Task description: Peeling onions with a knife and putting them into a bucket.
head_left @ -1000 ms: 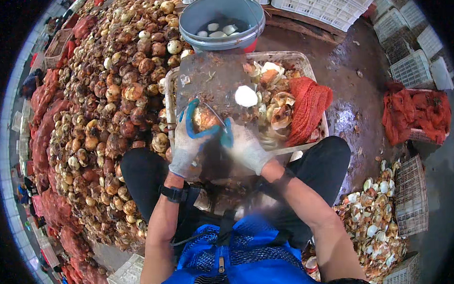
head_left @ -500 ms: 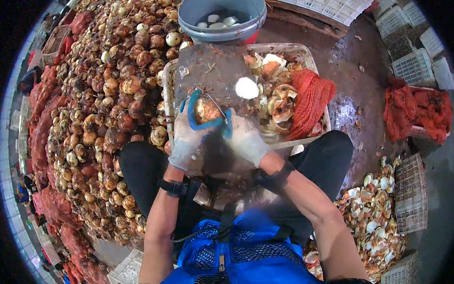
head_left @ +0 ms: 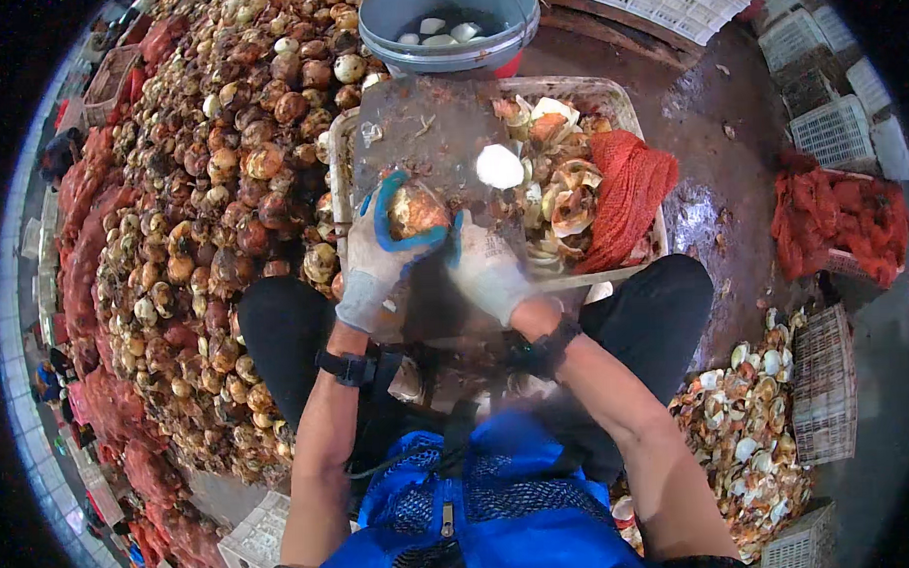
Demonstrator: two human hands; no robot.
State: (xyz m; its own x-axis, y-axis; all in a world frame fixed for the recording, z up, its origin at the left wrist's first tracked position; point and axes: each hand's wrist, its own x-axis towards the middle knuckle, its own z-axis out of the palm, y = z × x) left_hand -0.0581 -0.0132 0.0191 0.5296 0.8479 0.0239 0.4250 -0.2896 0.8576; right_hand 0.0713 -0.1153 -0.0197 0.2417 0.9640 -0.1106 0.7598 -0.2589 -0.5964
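An unpeeled brownish onion (head_left: pixel 415 211) rests on a worn dark board (head_left: pixel 423 110), held by my left hand (head_left: pixel 375 257) in a white glove with blue-coated fingers. My right hand (head_left: pixel 482 265), gloved the same way, is closed just right of the onion. It grips a knife whose thin blade showed half a second ago; I cannot make out the blade now. On the board's right edge lies a peeled white onion (head_left: pixel 498 167). Beneath the board a pale plastic crate (head_left: pixel 623 103) holds onion skins (head_left: pixel 572 200) and a red mesh bag (head_left: pixel 627 193).
A big heap of unpeeled onions (head_left: pixel 211 202) covers the left side. Beyond the board stands a grey bucket (head_left: pixel 391 48) with peeled onions in dark liquid. Skins and scraps (head_left: pixel 745 444) are piled at lower right beside a plastic crate (head_left: pixel 824 386). Red mesh bags (head_left: pixel 838 221) lie farther right.
The knife blade, earlier across the onion's right side, is no longer discernible. The onion appears turned a little in my left hand. The whole view has shifted slightly.
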